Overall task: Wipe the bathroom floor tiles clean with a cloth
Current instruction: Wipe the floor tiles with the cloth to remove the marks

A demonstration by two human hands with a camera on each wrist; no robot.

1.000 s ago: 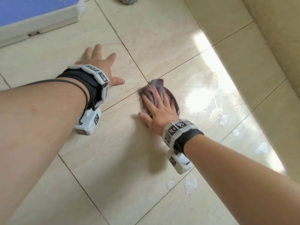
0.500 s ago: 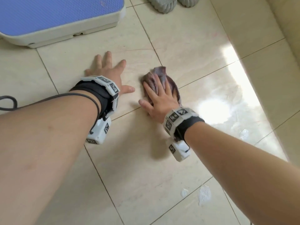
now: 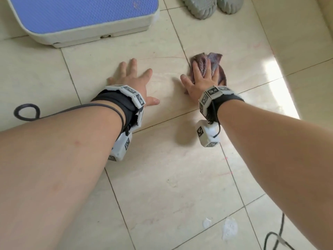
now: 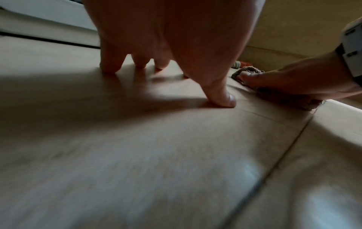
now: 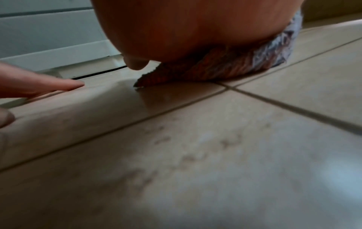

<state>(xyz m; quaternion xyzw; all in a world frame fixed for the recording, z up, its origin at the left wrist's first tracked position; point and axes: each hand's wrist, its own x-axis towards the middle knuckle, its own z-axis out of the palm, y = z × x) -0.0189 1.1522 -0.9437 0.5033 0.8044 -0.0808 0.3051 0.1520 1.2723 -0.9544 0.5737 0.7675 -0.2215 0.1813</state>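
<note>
Both hands lie flat on the floor tiles (image 3: 162, 177). The left hand (image 3: 134, 83) is spread, fingers straight and splayed, palm down on bare tile and holding nothing; the left wrist view shows its fingertips (image 4: 225, 100) touching the surface. The right hand (image 3: 201, 80), just to the right of it, presses down on the cloth (image 3: 212, 59) with straight fingers laid over it, thumb out on the tile to the left.

Each wrist wears a black strap with white blocks carrying black-and-white square marker patterns; no readable words or brand show on them.

The cloth is a mauve-purple ribbed or knitted fabric, bunched into a crumpled wad under the palm, folds poking out past the fingertips on the far side. It sits over a grout line; in the right wrist view its near corner (image 5: 152, 79) lifts slightly off the tile.

Farther off, a blue-topped white platform (image 3: 81, 18) lies at far left, and a pair of grey ridged slippers (image 3: 207, 6) at the far edge. White foamy spots (image 3: 228, 230) mark the near tiles, with dark cables at both sides.
</note>
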